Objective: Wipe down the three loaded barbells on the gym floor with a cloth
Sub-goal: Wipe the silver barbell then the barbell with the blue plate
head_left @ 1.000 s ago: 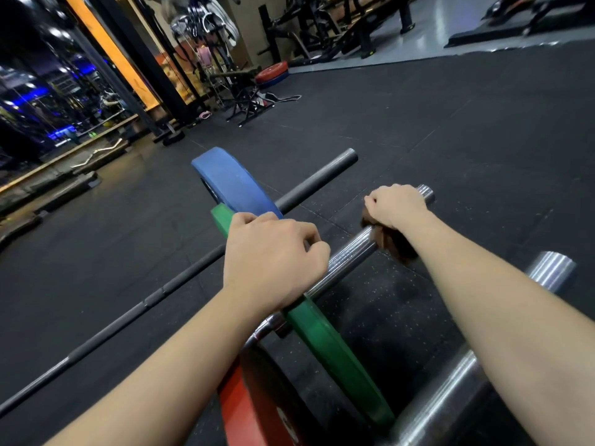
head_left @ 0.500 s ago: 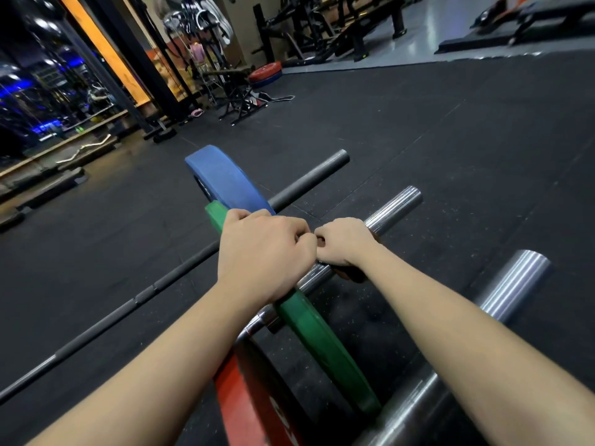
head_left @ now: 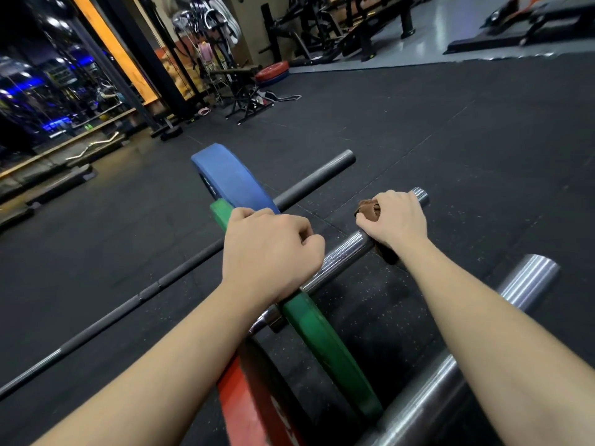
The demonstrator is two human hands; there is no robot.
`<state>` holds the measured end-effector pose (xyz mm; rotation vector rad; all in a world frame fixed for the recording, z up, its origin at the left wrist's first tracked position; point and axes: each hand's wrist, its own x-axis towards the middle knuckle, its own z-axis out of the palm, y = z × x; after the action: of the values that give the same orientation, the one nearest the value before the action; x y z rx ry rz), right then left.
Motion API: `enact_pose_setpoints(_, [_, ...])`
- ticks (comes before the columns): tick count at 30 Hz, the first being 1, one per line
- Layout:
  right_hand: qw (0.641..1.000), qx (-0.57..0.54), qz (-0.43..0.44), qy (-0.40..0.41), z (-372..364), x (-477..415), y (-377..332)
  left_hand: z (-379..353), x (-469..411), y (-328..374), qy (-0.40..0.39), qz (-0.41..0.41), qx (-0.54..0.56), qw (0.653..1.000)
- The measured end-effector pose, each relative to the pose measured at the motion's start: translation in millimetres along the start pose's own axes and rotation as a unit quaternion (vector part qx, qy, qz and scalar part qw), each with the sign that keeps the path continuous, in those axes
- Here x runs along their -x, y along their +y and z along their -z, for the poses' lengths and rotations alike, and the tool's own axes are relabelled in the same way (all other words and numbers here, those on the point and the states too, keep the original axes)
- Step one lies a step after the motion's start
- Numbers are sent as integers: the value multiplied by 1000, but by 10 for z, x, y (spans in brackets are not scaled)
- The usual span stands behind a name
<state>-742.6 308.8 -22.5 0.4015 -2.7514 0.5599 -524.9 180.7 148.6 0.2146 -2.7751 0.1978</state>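
Hands first. Logged right hand [head_left: 396,220] as curled over the chrome sleeve [head_left: 341,255] on the outer side of the green plate [head_left: 325,342], close to the sleeve's free end, with brown cloth [head_left: 370,210] wadded between palm and metal and showing at the thumb side and under the wrist. Logged left hand [head_left: 270,255] as curled over the top rim of the green plate, knuckles up, fingertips tucked down on the sleeve side. Cannot tell whether those fingertips touch the sleeve itself. Judged as bracing, not wiping.

Located the three barbells against the green plate: its own bar running through it; dark bar [head_left: 315,181] with blue plate [head_left: 231,178] just beyond the green plate; third bar nearer than the green plate, apparently carrying red plate [head_left: 244,403] close against it, with thick steel sleeve [head_left: 528,281] to the outer side. All lying on black rubber floor [head_left: 450,140].

Handling, as judgement only. Expect bars and plates heavy and rigid, not to be lifted for this job, and likely to roll on round plates if shoved sideways; hence a steadying grip on the plate rim. Expect polished sleeve hard and slick: wrap cloth fully round, squeeze, slide along the length. Expect cloth soft, light, apt to bunch or slip out: hold in a full fist, not by fingertips. Take shaft sections from above. Mind fingers in the narrow gap between green plate and red plate.
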Motion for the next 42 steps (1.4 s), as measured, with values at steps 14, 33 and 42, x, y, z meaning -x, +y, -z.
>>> enact_pose_setpoints(14, [964,-190,48,-178,485,978,-641,88,16,-8,-40,-2,34,999])
enact_pose_setpoints(33, [978,-10,149,-142,3706,2426,-1945,1292,2166,-1174,-115,101,378,913])
enact_pose_setpoints(42, [945,29,257,-200,3364,3488,-2854,1332,3392,-1413,-218,173,457,845])
